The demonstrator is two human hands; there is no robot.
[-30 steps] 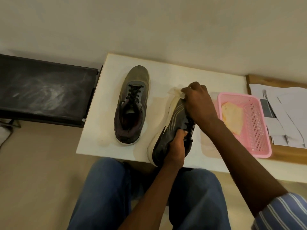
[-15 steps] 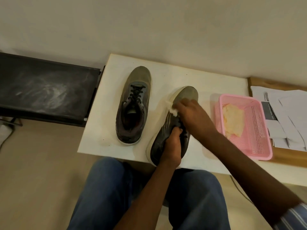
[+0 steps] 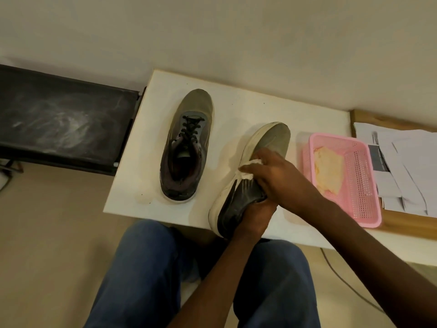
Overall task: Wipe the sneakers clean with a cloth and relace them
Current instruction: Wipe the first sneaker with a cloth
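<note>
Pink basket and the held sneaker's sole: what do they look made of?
The pink basket looks like moulded plastic, slightly glossy: its walls and floor are a regular grid of small holes. The sole of the held sneaker looks like off-white foam or rubber, matte and scuffed; which of the two cannot be told. Its upper looks like grey-green mesh fabric.

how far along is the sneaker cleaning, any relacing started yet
Done: nothing clearly finished; the left sneaker stands on the table, laces in, whether wiped I cannot tell. In hand: the left hand grips the heel of the tilted right sneaker while the right hand rubs its side with a white cloth. Left: finishing the wiping and all relacing. Another cloth lies in the pink basket.
</note>
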